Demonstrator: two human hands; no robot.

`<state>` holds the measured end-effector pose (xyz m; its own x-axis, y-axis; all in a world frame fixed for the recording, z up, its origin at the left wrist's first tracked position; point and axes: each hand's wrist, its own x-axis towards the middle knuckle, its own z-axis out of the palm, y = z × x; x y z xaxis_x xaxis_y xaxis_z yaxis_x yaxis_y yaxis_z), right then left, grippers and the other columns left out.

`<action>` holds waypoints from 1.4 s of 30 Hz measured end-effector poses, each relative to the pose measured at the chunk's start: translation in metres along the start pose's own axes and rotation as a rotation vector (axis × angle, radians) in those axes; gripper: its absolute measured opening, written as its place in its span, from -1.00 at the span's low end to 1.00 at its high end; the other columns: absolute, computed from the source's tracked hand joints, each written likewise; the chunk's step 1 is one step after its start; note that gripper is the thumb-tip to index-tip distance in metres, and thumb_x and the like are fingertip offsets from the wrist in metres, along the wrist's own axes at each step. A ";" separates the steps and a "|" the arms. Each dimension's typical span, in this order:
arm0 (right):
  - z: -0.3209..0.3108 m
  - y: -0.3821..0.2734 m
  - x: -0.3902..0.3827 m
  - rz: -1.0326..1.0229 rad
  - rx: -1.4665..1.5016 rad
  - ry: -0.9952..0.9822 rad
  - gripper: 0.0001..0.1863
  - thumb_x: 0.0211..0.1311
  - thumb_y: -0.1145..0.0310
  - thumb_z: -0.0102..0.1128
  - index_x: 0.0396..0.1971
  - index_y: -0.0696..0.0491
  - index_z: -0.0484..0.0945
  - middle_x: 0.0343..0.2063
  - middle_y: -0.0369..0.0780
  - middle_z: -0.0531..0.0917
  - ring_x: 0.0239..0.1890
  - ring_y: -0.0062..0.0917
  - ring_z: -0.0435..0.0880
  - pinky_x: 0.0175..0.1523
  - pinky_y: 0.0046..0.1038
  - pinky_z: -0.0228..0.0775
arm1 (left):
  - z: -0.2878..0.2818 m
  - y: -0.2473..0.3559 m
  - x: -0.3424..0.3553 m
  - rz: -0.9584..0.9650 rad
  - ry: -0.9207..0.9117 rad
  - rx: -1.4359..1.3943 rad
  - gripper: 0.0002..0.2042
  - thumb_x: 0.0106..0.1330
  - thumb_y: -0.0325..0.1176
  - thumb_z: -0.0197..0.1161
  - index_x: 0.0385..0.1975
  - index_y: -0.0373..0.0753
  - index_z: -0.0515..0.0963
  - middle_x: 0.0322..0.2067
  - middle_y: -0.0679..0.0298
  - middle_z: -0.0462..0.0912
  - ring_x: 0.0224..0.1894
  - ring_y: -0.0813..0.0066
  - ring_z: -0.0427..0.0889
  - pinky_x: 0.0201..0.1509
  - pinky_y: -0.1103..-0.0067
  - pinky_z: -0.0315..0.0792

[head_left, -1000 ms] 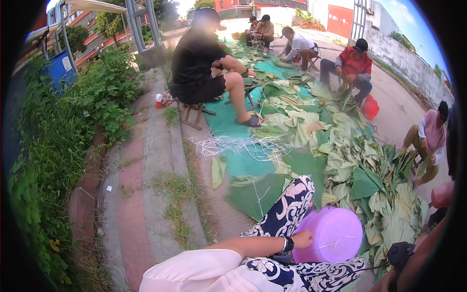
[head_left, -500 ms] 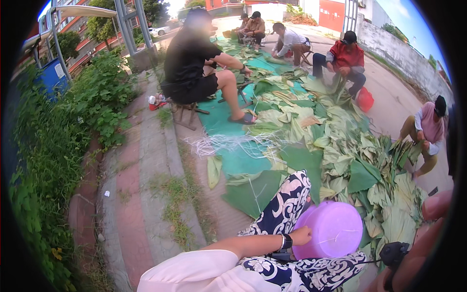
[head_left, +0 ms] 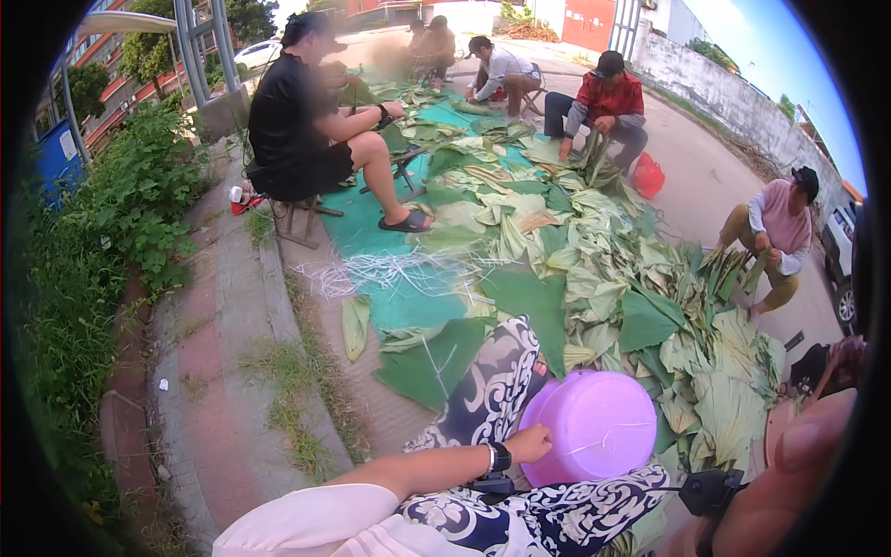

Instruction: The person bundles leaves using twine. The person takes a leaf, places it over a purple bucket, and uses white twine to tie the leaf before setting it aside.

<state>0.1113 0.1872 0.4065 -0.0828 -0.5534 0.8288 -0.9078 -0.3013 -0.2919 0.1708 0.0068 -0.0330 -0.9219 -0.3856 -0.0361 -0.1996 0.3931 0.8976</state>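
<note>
My left hand [head_left: 527, 444] grips the near rim of a purple plastic basin [head_left: 594, 425], which rests bottom-up on my patterned black-and-white trouser leg [head_left: 492, 390]. A dark watch sits on that wrist and a white sleeve covers the forearm. My right hand [head_left: 794, 464] is very close to the camera at the lower right, blurred, with a fingertip showing; what it holds cannot be made out. A small black device [head_left: 710, 490] hangs just left of it.
Large green leaves [head_left: 594, 269] cover a green sheet [head_left: 408, 297] on the ground ahead, with pale strings [head_left: 390, 271] beside them. Several people sit around the pile sorting leaves, the nearest on a stool [head_left: 292, 218]. A brick kerb [head_left: 213, 353] and bushes [head_left: 111, 223] run along the left.
The camera has tipped slightly, so the people and leaves sit lower in view. My left hand keeps its hold on the purple basin in the same spot.
</note>
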 end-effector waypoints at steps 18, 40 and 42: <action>0.002 -0.008 -0.024 0.049 -0.146 0.504 -0.45 0.37 0.12 -0.31 0.06 0.33 0.28 -0.04 -0.01 0.45 -0.48 -0.63 0.44 -0.24 -0.63 0.32 | -0.007 0.008 0.011 -0.101 -0.209 -0.018 -0.76 0.16 -0.35 0.19 -0.23 -0.37 0.52 -0.28 0.11 0.52 -0.30 0.38 0.55 -0.14 0.54 0.44; -0.018 0.042 -0.536 1.896 -0.316 0.808 -0.66 0.19 0.35 0.10 -0.09 0.23 0.47 -0.29 -0.15 0.59 -0.44 -0.51 0.63 -0.45 -0.54 0.47 | -0.005 -0.004 0.013 -0.413 -0.424 -0.109 -0.75 0.25 -0.33 0.10 -0.16 -0.34 0.48 -0.38 0.25 0.56 -0.29 0.50 0.58 -0.36 0.59 0.49; -0.015 0.053 -0.554 1.975 -0.241 0.999 -0.56 0.17 0.35 0.11 0.02 0.24 0.38 -0.27 -0.13 0.58 -0.41 -0.47 0.64 -0.47 -0.53 0.46 | -0.005 -0.014 0.014 -0.400 -0.416 -0.048 -0.75 0.23 -0.34 0.12 -0.19 -0.36 0.49 -0.42 0.20 0.57 -0.37 0.48 0.57 -0.40 0.59 0.47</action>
<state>0.1024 0.4896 -0.0607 -0.7285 0.5346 -0.4284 0.5521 0.0879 -0.8291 0.1625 -0.0082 -0.0438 -0.8328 -0.1319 -0.5376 -0.5530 0.2419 0.7973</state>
